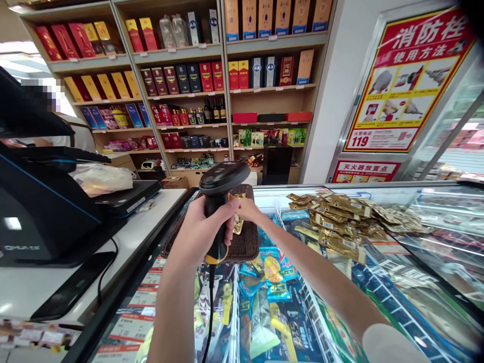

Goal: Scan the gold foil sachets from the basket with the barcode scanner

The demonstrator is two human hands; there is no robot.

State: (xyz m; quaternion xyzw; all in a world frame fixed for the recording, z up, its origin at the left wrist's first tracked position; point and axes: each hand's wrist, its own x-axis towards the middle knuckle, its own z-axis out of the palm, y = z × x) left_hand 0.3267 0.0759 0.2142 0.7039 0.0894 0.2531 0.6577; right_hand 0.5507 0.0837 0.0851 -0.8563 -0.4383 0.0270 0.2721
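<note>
In the middle of the head view, my left hand [196, 227] is wrapped round the handle of a black barcode scanner [223, 176], whose cable hangs down. Just beyond it, my right hand [247, 209] reaches across, curled closed at a shiny gold packet [238, 225]; the scanner and left thumb hide its fingertips. More gold foil shows above that hand. Under both hands is a brown woven basket [245, 247] on the glass top of a freezer. A pile of similar gold packets [340, 217] lies on the glass, right of my right forearm.
Blue ice-cream packs [272, 272] and white wire dividers [236, 307] show through the glass. At left, a counter [151, 227] bears a black checkout machine [45, 212], a phone [73, 287] and a plastic bag [104, 179]. Behind stand shelves [181, 96] of boxes; a person [77, 133] is far left.
</note>
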